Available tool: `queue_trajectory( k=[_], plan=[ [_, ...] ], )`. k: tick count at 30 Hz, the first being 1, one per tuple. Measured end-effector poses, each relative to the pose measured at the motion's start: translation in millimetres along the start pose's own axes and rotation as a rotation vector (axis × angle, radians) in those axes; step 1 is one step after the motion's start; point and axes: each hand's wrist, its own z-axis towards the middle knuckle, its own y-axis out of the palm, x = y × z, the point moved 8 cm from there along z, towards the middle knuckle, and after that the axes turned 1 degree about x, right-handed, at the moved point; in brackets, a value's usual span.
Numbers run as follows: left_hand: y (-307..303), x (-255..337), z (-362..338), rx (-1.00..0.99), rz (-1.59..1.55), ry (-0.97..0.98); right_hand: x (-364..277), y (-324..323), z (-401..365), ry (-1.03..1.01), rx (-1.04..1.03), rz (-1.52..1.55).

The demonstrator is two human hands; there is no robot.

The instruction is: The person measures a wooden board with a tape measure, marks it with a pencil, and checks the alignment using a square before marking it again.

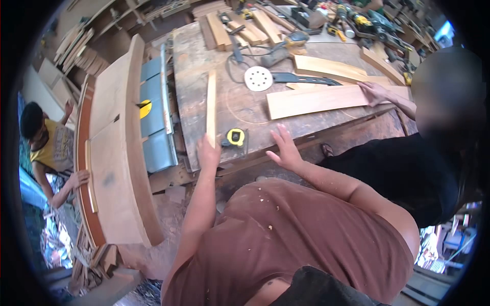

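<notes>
— What are you doing right now?
— I am holding a wood strip (211, 104) with my left hand (208, 153). My grip is closed around the near end of it. The strip stands on its thin edge on the counter (199, 66) and points away from me.
— And your other hand?
— My right hand (284, 149) lies flat on the near edge of the counter, fingers spread wide. It holds nothing.
— What is next to the strip?
— A yellow tape measure (235, 136) sits just beside it, between my two hands. Farther off lies a round white sanding disc (258, 78).
— So which step is this?
— I think I am lining the strip up and holding it steady. It looks like the start of the job, not the end.
— What does the next move need?
— A firm grip, I think. The strip is long and thin and could tip over or bend. My free hand is near the tape measure, so that is easy to reach.
— Is anyone else there?
— Yes. A co-worker's hand (375, 93) rests on a wide plank (326, 99) at the right of the counter. Another person's hand (79, 178) touches a big curved board (117, 153) at my left.
— Any boxes or bins with stuff inside?
— None near my hands. The shelves (76, 46) far to the left hold stacked wood pieces. I cannot tell what else is on them.
</notes>
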Motion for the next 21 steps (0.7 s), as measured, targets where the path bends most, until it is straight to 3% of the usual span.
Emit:
queue_trajectory(
  k=[3, 6, 11, 21],
  plan=[
    [-3, -4, -3, 0.011, -0.032, -0.020, -58, 27, 44, -0.205, -0.201, 0.157],
    [-1, -1, 1, -0.014, -0.044, 0.034, -89, 60, 72, -0.295, -0.269, 0.120],
    [6, -2, -1, -0.038, -0.076, 0.096, -71, 88, 88, -0.270, -0.333, 0.045],
    [9, 18, -6, -0.070, -0.083, 0.099, -14, 29, 43, -0.156, -0.233, 0.004]
  ],
)
